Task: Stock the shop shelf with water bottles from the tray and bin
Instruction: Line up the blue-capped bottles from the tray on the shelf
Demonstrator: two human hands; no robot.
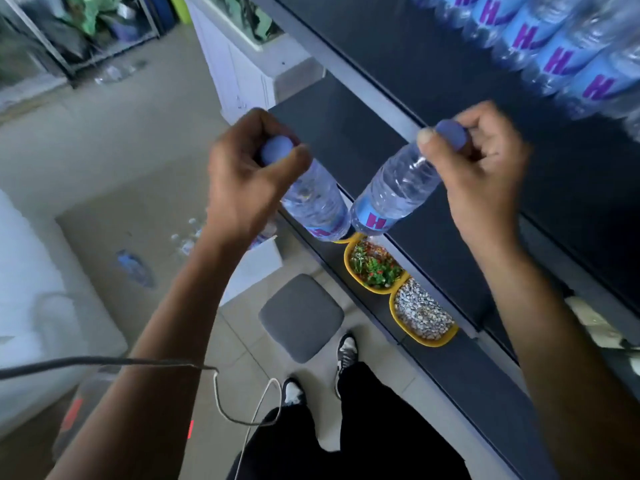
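My left hand (pixel 242 181) grips the left bottle (pixel 315 206) at its cap, right hand (pixel 485 168) the right bottle (pixel 391 195); both hang below my fingers (pixel 427 140), beside the shelf (pixel 415 64). Full, I judge: heavyish, slick, best held at the neck

There is one view only: a wide-angle camera worn on the person's head, looking forward and steeply down. The left hand (pixel 242 181) and right hand (pixel 481 168) are very near the lens, at the middle. The pale tiled floor (pixel 235 341) and the black-and-white shoes (pixel 346 355) lie far below, and the dark grey shelf unit (pixel 381 64) runs slanted along the right.
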